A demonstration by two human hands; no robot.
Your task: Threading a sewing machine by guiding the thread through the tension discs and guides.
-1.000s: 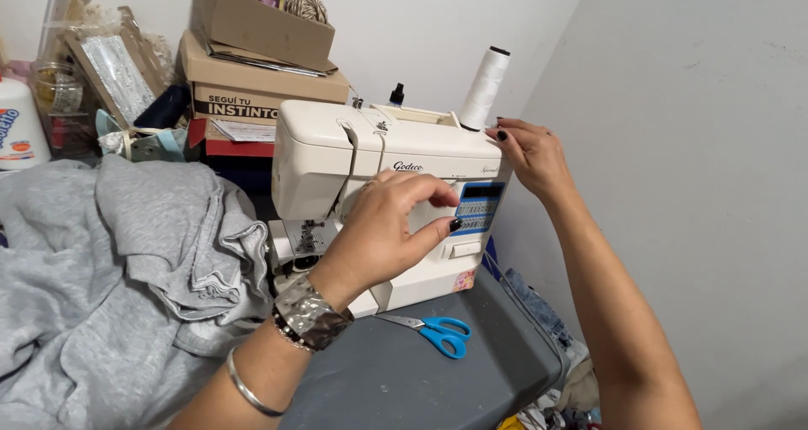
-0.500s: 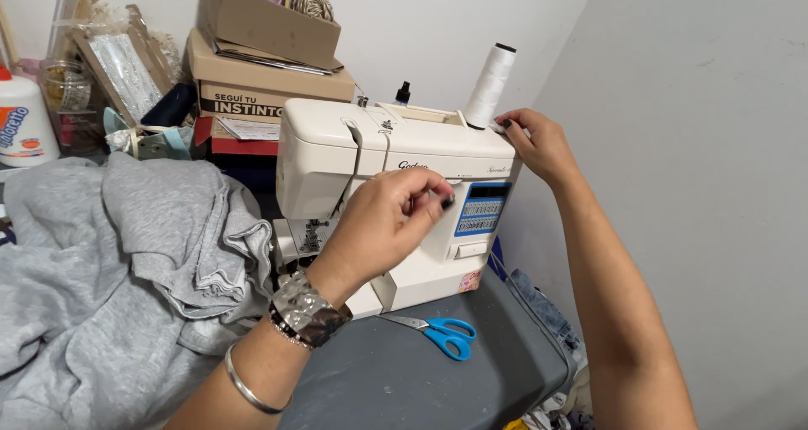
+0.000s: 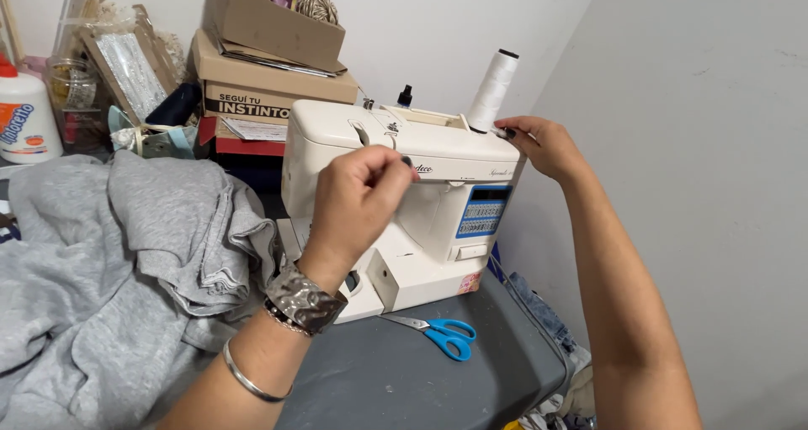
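Your left hand (image 3: 358, 196) is in front of the cream sewing machine (image 3: 396, 203), its fingertips pressed together as if pinching thin thread, though I cannot see any. Keep that pinch snug and move slowly. Your right hand (image 3: 543, 146) rests curled on the machine's top corner, touching the white thread cone (image 3: 492, 89). Hold it steady there.

Cream sewing machine (image 3: 421, 194) stands upright on the dark grey table (image 3: 404, 379), front panel with blue button chart facing the camera. White thread cone (image 3: 493, 89) stands upright on the machine's top right end.
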